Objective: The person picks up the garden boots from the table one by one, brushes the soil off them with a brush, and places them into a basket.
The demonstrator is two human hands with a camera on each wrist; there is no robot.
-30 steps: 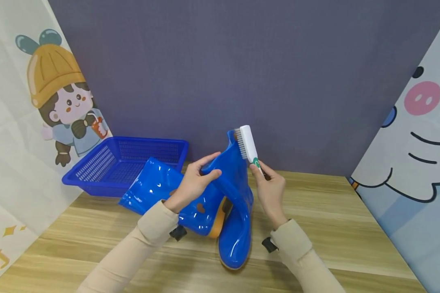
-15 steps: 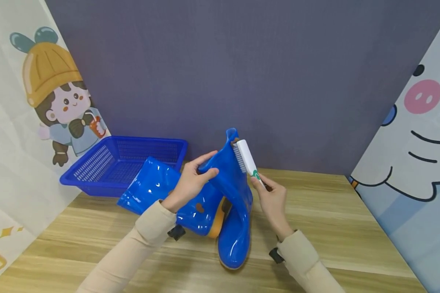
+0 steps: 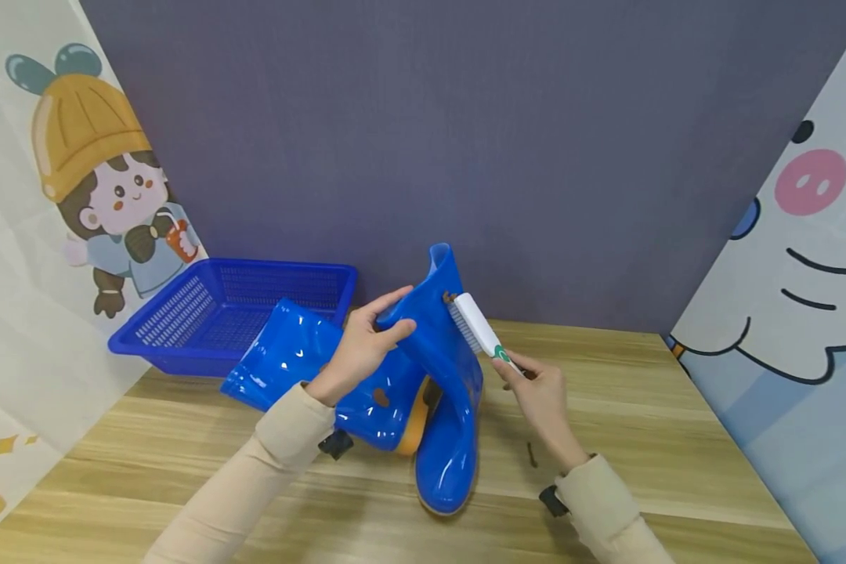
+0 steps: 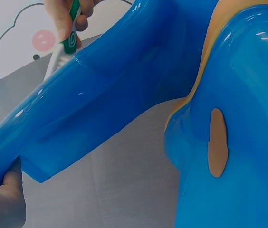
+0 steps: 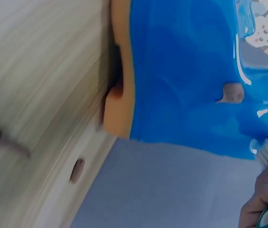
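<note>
A blue rain boot [image 3: 446, 462] with an orange-edged sole stands upright on the table, its shaft bent at the top. My left hand [image 3: 363, 345] pinches the rim of that shaft, thumb on the near side. In my right hand [image 3: 544, 398] is the handle of a white and green scrub brush [image 3: 474, 319]; its bristles lie against the right side of the shaft, with brown dirt at their upper end. The right wrist view shows a brown patch [image 5: 233, 93] on the boot. A second blue boot [image 3: 289, 348] lies on its side, bearing a brown spot [image 3: 381, 397].
A blue plastic basket [image 3: 183, 362] stands at the back left, behind the lying boot. Brown crumbs [image 3: 532, 454] lie on the wooden table [image 3: 641, 439] to the right of the boots. A grey panel [image 3: 536, 157] rises along the back edge.
The brush in my right hand has moved down the boot's shaft from near the rim. Brown crumbs now show on the table. My left hand keeps its grip on the rim.
</note>
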